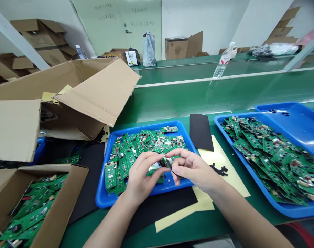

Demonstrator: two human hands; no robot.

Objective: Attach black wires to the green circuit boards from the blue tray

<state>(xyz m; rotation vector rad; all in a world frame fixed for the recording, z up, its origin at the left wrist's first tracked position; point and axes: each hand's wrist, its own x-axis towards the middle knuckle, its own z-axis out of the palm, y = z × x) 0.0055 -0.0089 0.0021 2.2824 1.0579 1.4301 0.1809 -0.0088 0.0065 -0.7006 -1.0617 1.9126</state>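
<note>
Between my two hands, over the middle blue tray (101,187), a small green circuit board (168,162) is held up, tilted and seen partly edge-on. My left hand (143,172) pinches its left end between thumb and fingers. With thumb and bent fingers my right hand (189,167) grips the other end; a dark strip shows along the board there, its kind unclear. Many green circuit boards (124,160) lie in the tray beneath. Right of my right hand, small black cut pieces (219,169) stick on a yellow sheet (234,175).
A second blue tray (252,186) heaped with boards stands right, another blue tray (306,127) behind it. At left are an open cardboard box (100,86) and a smaller box (76,193) of boards. Black sheets (200,131) lie around. A water bottle (223,62) stands on the ledge.
</note>
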